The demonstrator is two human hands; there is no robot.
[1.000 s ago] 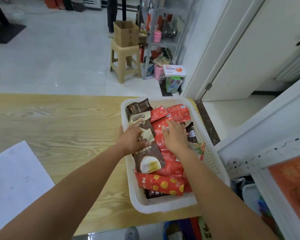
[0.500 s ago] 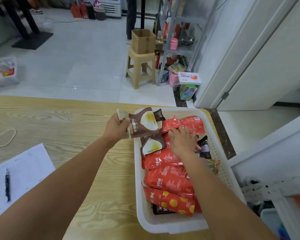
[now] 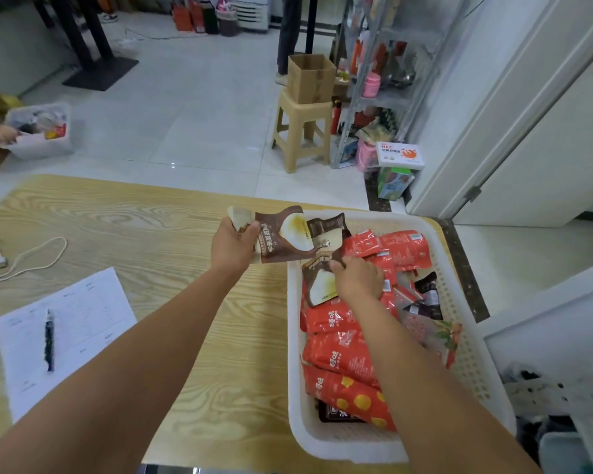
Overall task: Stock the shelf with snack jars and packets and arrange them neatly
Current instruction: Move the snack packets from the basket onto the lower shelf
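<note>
A white plastic basket (image 3: 473,340) on the wooden table's right end holds several red snack packets (image 3: 343,354) and a few dark ones. My left hand (image 3: 231,246) grips a brown-and-cream snack packet (image 3: 281,237) just left of the basket's far corner, lifted above the table. My right hand (image 3: 358,278) is inside the basket and pinches a second brown packet (image 3: 317,280) by its upper edge. A third brown packet (image 3: 327,229) lies at the basket's far end. Part of a white shelf frame (image 3: 545,323) shows at the right edge.
A sheet of paper (image 3: 83,323) with a pen (image 3: 49,340) and a white cable (image 3: 28,256) lie on the table (image 3: 144,234) to the left. On the floor beyond stand a beige stool (image 3: 302,131) carrying a cardboard box (image 3: 310,77), a metal rack (image 3: 384,80) and a clear bin (image 3: 40,130).
My left hand lifted one brown packet out of the basket to its left. My right hand moved from the red packets onto another brown packet. The view tilted upward.
</note>
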